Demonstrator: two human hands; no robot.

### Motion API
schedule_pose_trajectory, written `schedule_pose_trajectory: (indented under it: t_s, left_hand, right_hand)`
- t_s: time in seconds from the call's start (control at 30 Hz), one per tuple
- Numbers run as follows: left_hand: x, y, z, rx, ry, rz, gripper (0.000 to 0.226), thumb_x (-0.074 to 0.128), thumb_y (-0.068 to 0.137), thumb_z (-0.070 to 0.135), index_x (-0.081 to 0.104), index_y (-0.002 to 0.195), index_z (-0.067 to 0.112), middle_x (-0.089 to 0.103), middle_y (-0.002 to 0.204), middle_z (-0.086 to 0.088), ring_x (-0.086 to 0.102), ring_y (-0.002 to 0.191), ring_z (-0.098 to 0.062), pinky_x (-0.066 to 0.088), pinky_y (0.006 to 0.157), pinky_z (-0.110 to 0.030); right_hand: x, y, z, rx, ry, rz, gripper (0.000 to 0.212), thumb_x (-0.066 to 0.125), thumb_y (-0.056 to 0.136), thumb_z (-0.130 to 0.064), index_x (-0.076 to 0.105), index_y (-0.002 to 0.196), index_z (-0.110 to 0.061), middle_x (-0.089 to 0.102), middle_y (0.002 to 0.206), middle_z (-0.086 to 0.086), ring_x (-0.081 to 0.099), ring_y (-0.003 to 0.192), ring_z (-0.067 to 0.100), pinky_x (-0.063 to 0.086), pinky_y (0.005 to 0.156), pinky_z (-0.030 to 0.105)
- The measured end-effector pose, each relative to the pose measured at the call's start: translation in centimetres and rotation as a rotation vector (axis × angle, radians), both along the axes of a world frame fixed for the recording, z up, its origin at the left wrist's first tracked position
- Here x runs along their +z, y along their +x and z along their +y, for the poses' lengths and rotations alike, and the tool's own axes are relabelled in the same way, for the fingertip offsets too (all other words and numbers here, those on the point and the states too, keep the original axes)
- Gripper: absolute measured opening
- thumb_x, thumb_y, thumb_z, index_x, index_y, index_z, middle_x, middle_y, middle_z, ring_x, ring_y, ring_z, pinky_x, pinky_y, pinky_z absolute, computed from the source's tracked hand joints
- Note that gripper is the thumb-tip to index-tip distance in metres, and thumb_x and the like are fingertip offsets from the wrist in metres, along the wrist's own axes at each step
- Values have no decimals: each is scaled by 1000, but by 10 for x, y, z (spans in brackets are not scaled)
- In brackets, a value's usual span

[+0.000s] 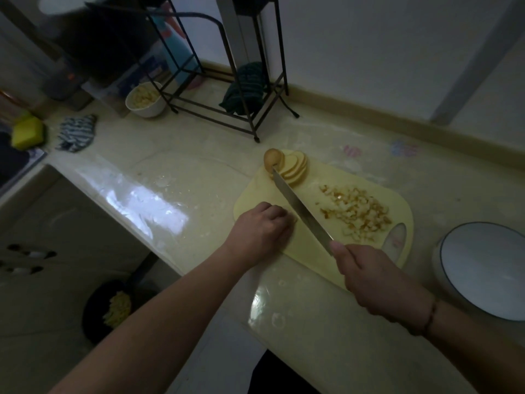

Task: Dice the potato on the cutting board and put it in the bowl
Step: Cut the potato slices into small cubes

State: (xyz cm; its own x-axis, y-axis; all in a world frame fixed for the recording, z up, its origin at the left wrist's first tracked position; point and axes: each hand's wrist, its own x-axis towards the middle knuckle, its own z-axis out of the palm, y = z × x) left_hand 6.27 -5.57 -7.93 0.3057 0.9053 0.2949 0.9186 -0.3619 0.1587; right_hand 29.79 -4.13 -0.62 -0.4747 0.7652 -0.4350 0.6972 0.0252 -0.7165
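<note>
We see the pale tabletop (pixel 199 177) running across the frame, with the yellow cutting board (pixel 306 237) at centre right. The white bowl (pixel 483 268) sits at the right edge, just beside the board. Our right hand (pixel 380 282), lower right, has its grip curled round the handle of a kitchen knife (pixel 301 209), whose tip reaches the potato (pixel 272 159) at the board's upper corner, with potato slices (pixel 295 169) fanned beside it. Diced potato (pixel 358 211) is piled on the board's right part. Our left hand (pixel 261 231) rests on the board, fingers curled under, holding nothing that we can see.
</note>
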Motion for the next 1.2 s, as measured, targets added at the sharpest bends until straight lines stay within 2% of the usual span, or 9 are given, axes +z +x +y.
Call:
schedule_pose_trajectory:
  t_s: [0.07,0.13,0.33,0.47,0.53,0.63,0.87,1.07,1.2]
  left_hand:
    - [1,-1,-1,15,-20,-18,30,54,93,29,75,94,7,71,94,-10,65,78,-31,57,59,-36]
    - [2,-2,-1,18,-21,-20,27,56,91,26,74,91,6,70,93,-10,65,78,-31,56,58,-36]
    - [1,0,-2,7,3,-10,14,63,85,17,73,87,8,70,88,-8,65,77,-31,54,54,-34]
    - [2,0,-1,23,-32,-20,13,78,78,9,76,91,9,72,92,-8,66,78,-32,55,55,-34]
    - [4,0,-1,12,-36,-8,11,68,83,14,75,90,9,71,89,-8,65,76,-32,54,53,-35]
    - [6,1,1,17,-62,-1,23,55,85,24,73,84,10,67,82,-7,62,72,-33,52,50,-36]
    - [3,2,2,13,-70,-17,20,57,84,23,73,79,11,65,74,-6,59,65,-33,51,48,-36]
    - [1,2,2,0,-43,-55,25,54,86,25,73,79,11,66,75,-5,58,64,-30,51,51,-35]
    - [0,2,1,17,-24,-55,21,56,86,24,72,81,11,64,75,-4,57,65,-29,52,53,-36]
  right_hand:
    - [0,0,-3,8,26,8,56,30,98,-48,50,65,-8,58,61,9,51,55,16,45,65,36]
    - [-2,2,-6,23,54,9,56,30,98,-49,50,63,-10,58,60,7,54,61,19,44,72,39]
    - [-4,2,-13,38,114,4,52,31,97,-51,45,60,-16,50,57,-1,48,59,11,30,65,31]
    - [-2,0,-15,50,117,6,51,31,97,-50,43,61,-17,49,58,-2,48,60,10,28,63,31]
    - [-3,-1,-15,58,118,8,52,30,97,-51,43,61,-16,49,58,-2,49,61,12,30,63,31]
    - [-3,-1,-15,69,99,6,52,28,97,-51,45,63,-15,50,60,-1,50,62,13,33,64,32]
    - [-1,4,-18,80,77,-44,51,27,98,-51,49,68,-16,54,65,-1,53,65,11,35,64,30]
    - [-10,-6,-16,95,68,-54,51,27,99,-48,45,64,-16,51,61,-1,48,58,9,29,56,27]
    - [-13,-18,-7,92,93,-27,51,28,100,-45,42,61,-16,48,58,-1,45,56,8,25,59,30]
